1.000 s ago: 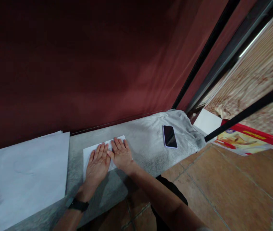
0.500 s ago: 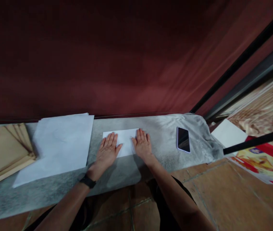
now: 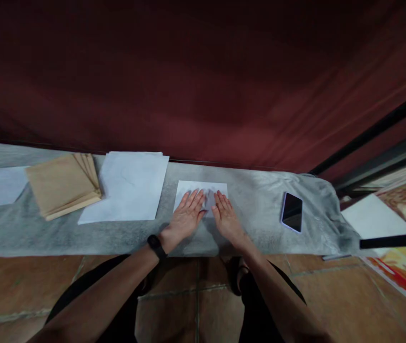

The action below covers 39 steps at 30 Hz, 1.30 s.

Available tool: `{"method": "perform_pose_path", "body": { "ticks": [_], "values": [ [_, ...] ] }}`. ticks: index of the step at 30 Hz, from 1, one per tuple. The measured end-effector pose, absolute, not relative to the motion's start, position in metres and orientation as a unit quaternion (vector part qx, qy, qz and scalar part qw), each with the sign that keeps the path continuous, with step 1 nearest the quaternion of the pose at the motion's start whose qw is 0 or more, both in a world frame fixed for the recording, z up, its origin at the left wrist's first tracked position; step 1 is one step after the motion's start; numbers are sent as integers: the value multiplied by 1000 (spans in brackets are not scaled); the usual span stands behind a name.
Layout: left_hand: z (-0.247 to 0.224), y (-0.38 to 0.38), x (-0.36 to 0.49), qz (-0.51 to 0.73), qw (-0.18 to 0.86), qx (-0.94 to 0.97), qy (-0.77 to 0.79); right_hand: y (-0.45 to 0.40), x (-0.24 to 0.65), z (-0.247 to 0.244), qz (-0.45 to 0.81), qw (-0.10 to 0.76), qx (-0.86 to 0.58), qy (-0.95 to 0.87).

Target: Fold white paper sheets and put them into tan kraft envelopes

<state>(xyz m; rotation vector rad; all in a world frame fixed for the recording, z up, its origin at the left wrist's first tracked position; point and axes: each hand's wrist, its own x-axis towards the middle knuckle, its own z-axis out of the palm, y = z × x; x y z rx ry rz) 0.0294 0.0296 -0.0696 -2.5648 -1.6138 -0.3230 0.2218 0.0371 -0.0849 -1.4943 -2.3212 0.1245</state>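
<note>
The left hand (image 3: 187,216) and right hand (image 3: 227,218) rest flat, apart, fingers extended over a small white sheet (image 3: 209,200), apparently keeping it smooth. Larger papers (image 3: 131,190) lie to its left, seemingly clear of the work, on a grey-draped table (image 3: 256,200) between a dark red wall (image 3: 203,95) and tiled floor (image 3: 331,295).

The left hand (image 3: 187,215) and right hand (image 3: 227,221) lie flat on a small white sheet (image 3: 209,201) on a grey cloth (image 3: 256,209). To their right rests a phone (image 3: 292,212); to their left, larger white sheets (image 3: 133,186) beside a brown paper stack (image 3: 62,183)
</note>
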Motion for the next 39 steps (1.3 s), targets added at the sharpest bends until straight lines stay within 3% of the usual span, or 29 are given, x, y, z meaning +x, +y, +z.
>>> {"method": "perform_pose_path", "body": {
  "ticks": [5,23,33,39],
  "values": [
    [-76,25,30,-80,13,-852,-517,17,211,-94,55,153,-470,-867],
    [-83,28,25,-92,-24,-837,-539,26,251,-100,-41,133,-564,-814],
    [-90,46,10,-72,9,-769,-635,33,252,-100,-29,136,-604,-785],
    [-91,57,5,-126,43,-729,-671,44,248,-84,-4,151,-630,-762]
  ]
}}
